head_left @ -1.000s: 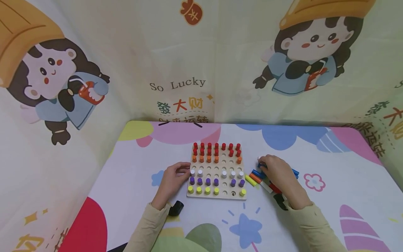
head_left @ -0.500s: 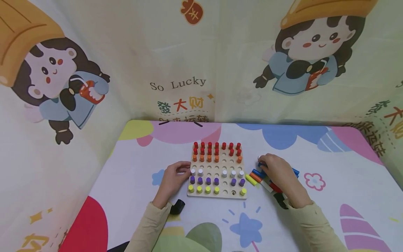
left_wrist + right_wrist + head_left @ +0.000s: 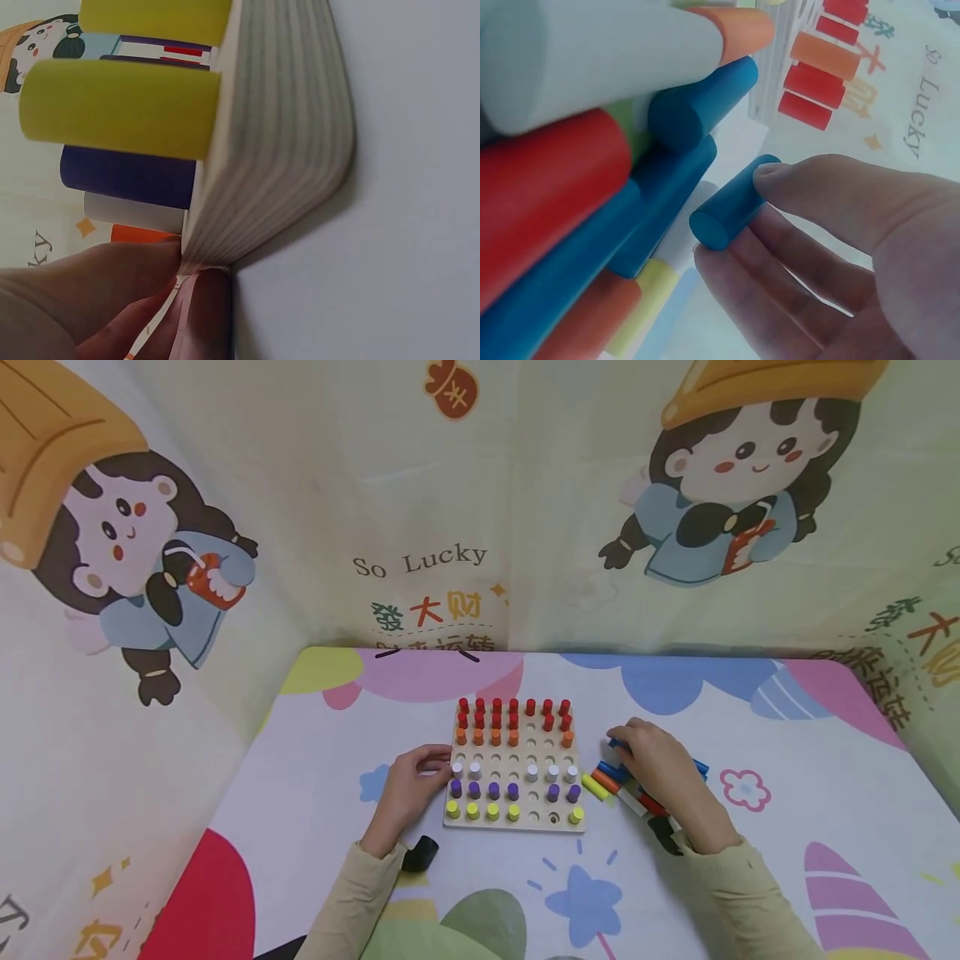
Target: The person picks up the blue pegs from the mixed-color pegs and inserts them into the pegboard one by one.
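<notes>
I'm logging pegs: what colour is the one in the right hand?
Blue; the right wrist view shows the peg best.

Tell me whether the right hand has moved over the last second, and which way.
Yes, slightly: judged against the pegboard, the right hand, pinching a blue peg, sits a little higher in the head view than before.

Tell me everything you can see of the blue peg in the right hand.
The blue peg is a smooth, plain cylinder with one flat end showing; its material is unclear. The right hand pinches it between thumb and fingers, slanted, beside the loose pegs, off the pegboard.
</notes>
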Motion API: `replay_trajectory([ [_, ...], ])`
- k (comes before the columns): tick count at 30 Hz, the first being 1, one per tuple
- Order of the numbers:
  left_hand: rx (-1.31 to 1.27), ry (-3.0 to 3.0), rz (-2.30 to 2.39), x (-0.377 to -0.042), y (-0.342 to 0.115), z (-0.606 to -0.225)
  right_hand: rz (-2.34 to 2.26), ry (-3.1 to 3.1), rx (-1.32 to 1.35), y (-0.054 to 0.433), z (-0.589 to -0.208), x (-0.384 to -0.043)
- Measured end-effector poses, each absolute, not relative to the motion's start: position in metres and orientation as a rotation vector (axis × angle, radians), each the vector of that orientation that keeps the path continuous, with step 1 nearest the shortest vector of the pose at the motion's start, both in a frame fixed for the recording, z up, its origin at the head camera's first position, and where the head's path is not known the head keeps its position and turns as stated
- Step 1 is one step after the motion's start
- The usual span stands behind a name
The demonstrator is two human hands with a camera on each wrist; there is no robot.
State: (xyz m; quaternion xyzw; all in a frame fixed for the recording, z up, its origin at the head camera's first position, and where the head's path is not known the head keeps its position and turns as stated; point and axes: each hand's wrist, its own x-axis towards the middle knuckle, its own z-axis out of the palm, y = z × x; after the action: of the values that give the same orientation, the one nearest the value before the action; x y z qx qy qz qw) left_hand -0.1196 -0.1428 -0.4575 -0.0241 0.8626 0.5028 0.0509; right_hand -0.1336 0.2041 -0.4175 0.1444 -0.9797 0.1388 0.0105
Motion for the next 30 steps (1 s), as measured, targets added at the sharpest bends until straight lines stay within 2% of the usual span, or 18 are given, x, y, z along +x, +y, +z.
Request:
replay_trajectory([
  [30, -0.048, 2.599, 1.593, -0.118, -0.144, -0.461, 0.673, -2.961, 0.545, 0.174, -0.401, -0.136],
])
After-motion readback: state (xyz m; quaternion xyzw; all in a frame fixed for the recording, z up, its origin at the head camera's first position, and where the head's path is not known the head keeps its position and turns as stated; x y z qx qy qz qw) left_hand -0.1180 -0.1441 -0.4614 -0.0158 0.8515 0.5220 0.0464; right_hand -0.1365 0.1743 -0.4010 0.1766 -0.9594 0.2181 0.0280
